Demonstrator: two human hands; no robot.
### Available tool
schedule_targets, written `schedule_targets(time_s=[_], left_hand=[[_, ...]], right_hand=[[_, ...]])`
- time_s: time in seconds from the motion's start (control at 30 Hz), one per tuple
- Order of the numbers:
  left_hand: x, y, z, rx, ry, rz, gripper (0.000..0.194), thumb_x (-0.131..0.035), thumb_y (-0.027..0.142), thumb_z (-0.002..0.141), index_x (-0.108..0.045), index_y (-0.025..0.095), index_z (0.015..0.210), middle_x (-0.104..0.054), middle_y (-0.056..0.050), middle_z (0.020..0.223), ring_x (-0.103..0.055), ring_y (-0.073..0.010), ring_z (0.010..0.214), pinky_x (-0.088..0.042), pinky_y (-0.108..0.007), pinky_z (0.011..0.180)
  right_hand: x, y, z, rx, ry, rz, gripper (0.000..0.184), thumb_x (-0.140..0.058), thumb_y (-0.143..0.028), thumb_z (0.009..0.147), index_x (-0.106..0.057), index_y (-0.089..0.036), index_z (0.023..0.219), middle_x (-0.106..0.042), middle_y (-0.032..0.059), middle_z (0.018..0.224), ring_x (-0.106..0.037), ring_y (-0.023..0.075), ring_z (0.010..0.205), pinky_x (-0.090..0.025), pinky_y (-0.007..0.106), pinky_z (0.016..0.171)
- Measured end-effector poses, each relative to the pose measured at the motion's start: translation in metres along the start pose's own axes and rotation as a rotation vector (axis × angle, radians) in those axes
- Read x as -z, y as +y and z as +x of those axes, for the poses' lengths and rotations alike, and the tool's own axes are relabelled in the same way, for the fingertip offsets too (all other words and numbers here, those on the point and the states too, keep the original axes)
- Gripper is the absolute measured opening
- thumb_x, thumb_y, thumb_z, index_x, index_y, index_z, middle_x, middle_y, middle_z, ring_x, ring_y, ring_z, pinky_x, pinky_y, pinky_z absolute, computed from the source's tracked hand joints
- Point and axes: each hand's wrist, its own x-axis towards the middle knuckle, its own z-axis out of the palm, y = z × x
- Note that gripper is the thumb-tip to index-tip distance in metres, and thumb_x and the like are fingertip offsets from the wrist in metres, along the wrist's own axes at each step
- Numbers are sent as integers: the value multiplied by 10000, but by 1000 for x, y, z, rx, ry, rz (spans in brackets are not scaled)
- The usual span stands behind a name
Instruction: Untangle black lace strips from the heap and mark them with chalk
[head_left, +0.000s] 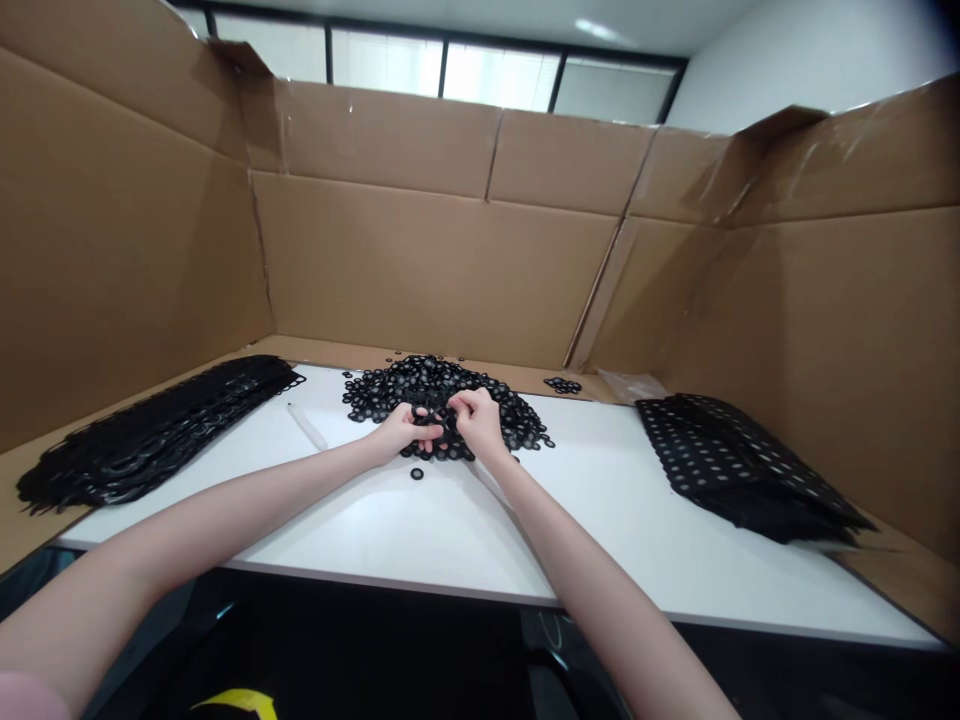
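- We're pinching rings (421,412) in our left hand (405,430); our right hand's (478,418) grip we can't tell.
- We're apparently facing much left: big heap (427,378) at twelve o'clock, small cluster (562,385) at one.

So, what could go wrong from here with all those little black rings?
The ring pile is loose, so a nudge from the left hand or right hand might scatter it. One stray ring, apart from the pile, could be brushed away. The white pen-like item near the left forearm could get knocked.

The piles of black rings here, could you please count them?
2: a large pile on the white tabletop, a small pile on the cardboard, back right.
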Motion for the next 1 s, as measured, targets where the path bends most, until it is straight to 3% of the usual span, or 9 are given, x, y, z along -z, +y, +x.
schedule_targets(time_s=[0.23,0.47,0.67,0.8,1.0], left_hand=[[2,-4,-1,37,9,-16,384,-836,336,537,-616,79,720,-678,-66,603,-562,-96,411,-387,-188,402],[0,-2,1,18,47,-27,506,-829,343,569,-619,68,939,-698,-64,669,-597,-99,476,-446,-190,448],[-2,-1,0,28,80,-8,501,-833,345,562,-563,89,897,-704,-70,680,-580,-94,426,-411,-177,394],[-2,-1,0,22,78,-6,501,-831,357,566,-557,96,894,-698,-60,675,-596,-109,453,-433,-192,415],[0,-1,0,-8,36,-32,445,-795,393,618,-580,89,862,-721,-107,785,-621,-117,547,-459,-215,499]], right_hand=[[24,24,12,-176,230,-21,282,-409,-185,805,-643,-206,648,-676,49,723,-541,221,767,-407,343,747],[19,24,5,-54,-29,-169,247,-461,-281,867,-702,-264,917,-673,43,944,-509,234,949,-333,392,828],[27,3,3,31,42,3,368,-337,-336,942,-687,-235,891,-683,37,905,-541,197,902,-353,355,834],[30,-4,2,129,-37,-1,258,-505,-420,873,-673,-238,798,-677,20,851,-543,199,876,-359,344,826],[23,13,4,40,8,-94,305,-502,-430,868,-637,-214,699,-629,25,746,-524,190,793,-351,334,768]])
